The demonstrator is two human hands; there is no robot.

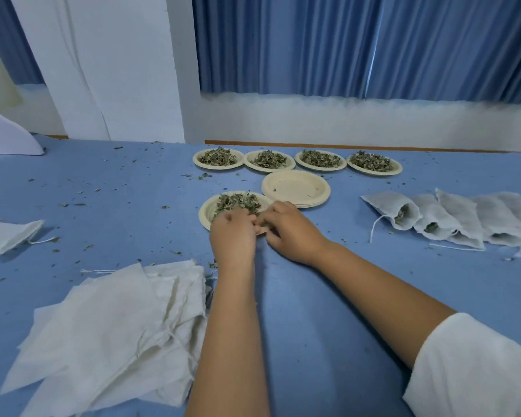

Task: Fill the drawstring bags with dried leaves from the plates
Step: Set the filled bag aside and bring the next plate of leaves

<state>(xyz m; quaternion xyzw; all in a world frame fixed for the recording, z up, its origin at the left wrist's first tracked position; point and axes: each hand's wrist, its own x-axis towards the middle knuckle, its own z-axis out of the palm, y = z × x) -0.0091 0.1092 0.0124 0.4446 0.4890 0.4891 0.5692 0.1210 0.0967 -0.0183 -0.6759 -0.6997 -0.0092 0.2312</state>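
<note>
- Bags [112,320] lie piled, nearest me, at left.
- On the plate [205,215] my left hand [232,233] curls over leaves [238,201]; whether it grips, I cannot tell.
- Touching it, my right hand [286,230] pinches leaves under its fingertips.

Soft, even light (a bright slit glows in the blue curtain [313,43]) casts faint shadows; below the curtain the wall [343,121] smears, edges bow.

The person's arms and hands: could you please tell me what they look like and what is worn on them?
The left hand and right hand are bare: no gloves, rings or watch show. A loose white sleeve ends near the right elbow; the left forearm is uncovered as far as the frame shows.
</note>
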